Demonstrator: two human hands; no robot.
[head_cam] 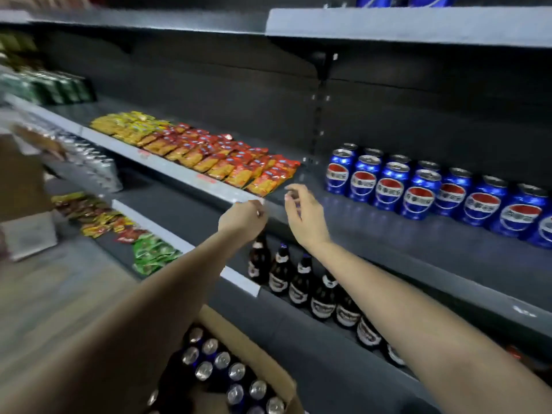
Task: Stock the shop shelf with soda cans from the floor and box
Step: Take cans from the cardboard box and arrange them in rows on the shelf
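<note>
Several blue soda cans (418, 189) stand in rows on the dark middle shelf (418, 243) at the right. Below me an open cardboard box (263, 357) on the floor holds several more cans (222, 361), seen from the top. My left hand (243, 218) is at the shelf's front edge, fingers curled loosely, holding nothing. My right hand (303, 212) hovers just right of it, fingers apart and empty, a short way left of the nearest shelved can.
Orange and red snack packets (209, 153) fill the shelf's left part. Dark glass bottles (301, 282) line the shelf below. Green and mixed packets (152, 253) lie lower left. Another cardboard box (21, 180) stands at the left. More blue cans (403, 0) sit on the top shelf.
</note>
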